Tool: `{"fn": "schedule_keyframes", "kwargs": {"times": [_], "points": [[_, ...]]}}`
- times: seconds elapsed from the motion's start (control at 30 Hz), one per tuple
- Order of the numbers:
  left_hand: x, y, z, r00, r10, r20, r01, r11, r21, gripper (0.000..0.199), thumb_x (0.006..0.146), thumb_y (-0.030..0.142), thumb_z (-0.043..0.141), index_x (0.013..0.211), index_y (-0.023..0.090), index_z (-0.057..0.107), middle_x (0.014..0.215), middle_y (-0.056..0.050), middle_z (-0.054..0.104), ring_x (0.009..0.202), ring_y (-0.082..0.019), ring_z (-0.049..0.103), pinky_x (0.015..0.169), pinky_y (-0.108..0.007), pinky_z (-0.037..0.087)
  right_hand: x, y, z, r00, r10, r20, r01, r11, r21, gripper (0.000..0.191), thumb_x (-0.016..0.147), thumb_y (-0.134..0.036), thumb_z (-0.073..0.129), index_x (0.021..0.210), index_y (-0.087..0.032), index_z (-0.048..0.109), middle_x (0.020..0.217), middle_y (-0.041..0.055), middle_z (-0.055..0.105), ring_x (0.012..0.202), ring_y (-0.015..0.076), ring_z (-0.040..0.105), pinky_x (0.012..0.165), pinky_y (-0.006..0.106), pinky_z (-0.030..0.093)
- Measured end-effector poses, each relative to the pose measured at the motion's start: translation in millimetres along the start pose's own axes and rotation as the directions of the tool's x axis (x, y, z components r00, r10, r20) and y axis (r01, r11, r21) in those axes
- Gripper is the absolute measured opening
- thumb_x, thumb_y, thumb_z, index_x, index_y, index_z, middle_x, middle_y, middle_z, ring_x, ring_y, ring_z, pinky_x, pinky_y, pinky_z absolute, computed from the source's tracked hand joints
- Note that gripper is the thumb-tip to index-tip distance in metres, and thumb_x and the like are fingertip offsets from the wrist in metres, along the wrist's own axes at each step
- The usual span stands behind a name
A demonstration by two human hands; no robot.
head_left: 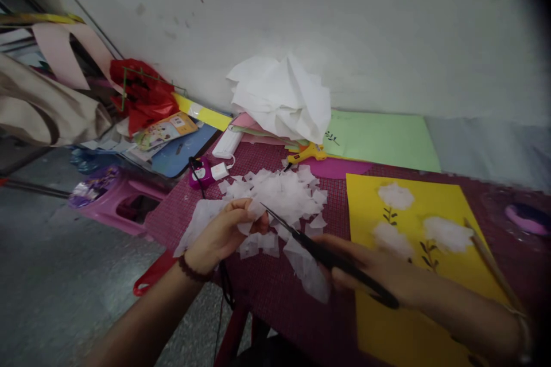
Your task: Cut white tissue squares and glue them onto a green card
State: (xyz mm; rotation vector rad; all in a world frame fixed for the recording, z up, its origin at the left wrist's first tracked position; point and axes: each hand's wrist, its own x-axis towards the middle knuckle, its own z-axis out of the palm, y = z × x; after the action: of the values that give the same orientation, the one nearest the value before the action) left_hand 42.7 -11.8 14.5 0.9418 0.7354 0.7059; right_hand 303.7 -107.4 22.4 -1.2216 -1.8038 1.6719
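My left hand (pixel 230 228), with a dark bead bracelet at the wrist, pinches a small piece of thin white paper (pixel 257 211). In my right hand (pixel 365 266) is a pair of scissors (pixel 316 249) with black handles, its tip close to that paper. Whether the blades touch it I cannot tell. A loose heap of cut white paper pieces (pixel 279 192) lies just beyond both hands. Larger white paper strips (pixel 305 269) rest below the blades. Right of my right hand, a yellow sheet (pixel 364 206) bears white fluffy paper flowers (pixel 396 196) with dark drawn leaves.
Behind the heap are a yellow glue gun (pixel 307 153), a purple power adapter (pixel 202 172) and crumpled white sheets (pixel 279 94). Green paper (pixel 387 137) lies along the wall. A brush (pixel 491 261) crosses the yellow sheet. A pink stool (pixel 103 200) stands left of the maroon table (pixel 172 212).
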Motion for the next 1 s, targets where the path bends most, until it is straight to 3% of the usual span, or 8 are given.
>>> {"fn": "schedule_keyframes", "kwargs": {"times": [0.17,0.33,0.53,0.73,0.87,1.0], "points": [[3,-5,2.9,0.997,-0.062,0.048,0.064,0.997,-0.050,0.008,0.066,0.021,0.066,0.067,0.014,0.069,0.068,-0.006,0.069,0.064,-0.015,0.063,0.064,-0.026,0.049,10,-8,0,0.999,0.029,0.029,-0.031,0.997,0.067,0.057,0.084,-0.046,0.061,0.129,-0.013,0.053,0.083,0.0034,0.053,0.072,0.0151,0.048,0.065,0.028,0.045],[6,-4,4.8,0.995,-0.079,0.052,0.081,0.996,-0.043,0.012,0.064,0.021,0.068,0.072,0.012,0.069,0.069,-0.007,0.068,0.063,-0.015,0.062,0.063,-0.026,0.050,16,-2,5,0.998,0.068,-0.010,-0.064,0.975,0.214,0.055,0.081,-0.046,0.064,0.123,-0.012,0.056,0.072,-0.0015,0.048,0.058,0.0103,0.043,0.052,0.024,0.037],[1,2,1.0,0.997,-0.075,-0.036,0.075,0.997,0.006,0.022,0.078,0.035,0.069,0.069,0.015,0.064,0.062,-0.003,0.064,0.057,-0.013,0.059,0.055,-0.024,0.047,18,2,3,0.990,0.134,-0.047,-0.112,0.940,0.323,0.058,0.080,-0.054,0.066,0.119,-0.013,0.056,0.065,-0.0046,0.047,0.048,0.0071,0.040,0.046,0.022,0.032],[2,8,-8.6,0.973,-0.034,-0.229,0.065,0.989,0.132,0.022,0.067,0.028,0.081,0.067,0.015,0.063,0.053,0.003,0.056,0.046,-0.008,0.051,0.047,-0.020,0.041,15,5,-3,0.996,0.082,-0.034,-0.070,0.961,0.268,0.066,0.082,-0.071,0.056,0.117,-0.015,0.053,0.082,0.0015,0.051,0.071,0.0127,0.047,0.065,0.027,0.040],[9,15,-7.8,0.964,0.037,-0.263,-0.005,0.993,0.121,0.025,0.066,0.029,0.082,0.067,0.015,0.062,0.054,0.004,0.057,0.046,-0.007,0.052,0.047,-0.019,0.041,10,14,-3,0.999,0.037,0.000,-0.035,0.947,0.320,0.062,0.085,-0.074,0.050,0.107,-0.016,0.053,0.085,0.0026,0.053,0.071,0.0120,0.048,0.065,0.027,0.039],[14,13,-4.2,0.963,0.053,-0.264,-0.026,0.994,0.105,0.026,0.064,0.029,0.083,0.069,0.015,0.063,0.055,0.005,0.057,0.045,-0.007,0.051,0.044,-0.019,0.040,8,9,-5,0.995,0.054,0.084,-0.077,0.952,0.296,0.065,0.082,-0.075,0.052,0.106,-0.015,0.056,0.082,0.0026,0.053,0.072,0.0130,0.049,0.064,0.027,0.039]]}}
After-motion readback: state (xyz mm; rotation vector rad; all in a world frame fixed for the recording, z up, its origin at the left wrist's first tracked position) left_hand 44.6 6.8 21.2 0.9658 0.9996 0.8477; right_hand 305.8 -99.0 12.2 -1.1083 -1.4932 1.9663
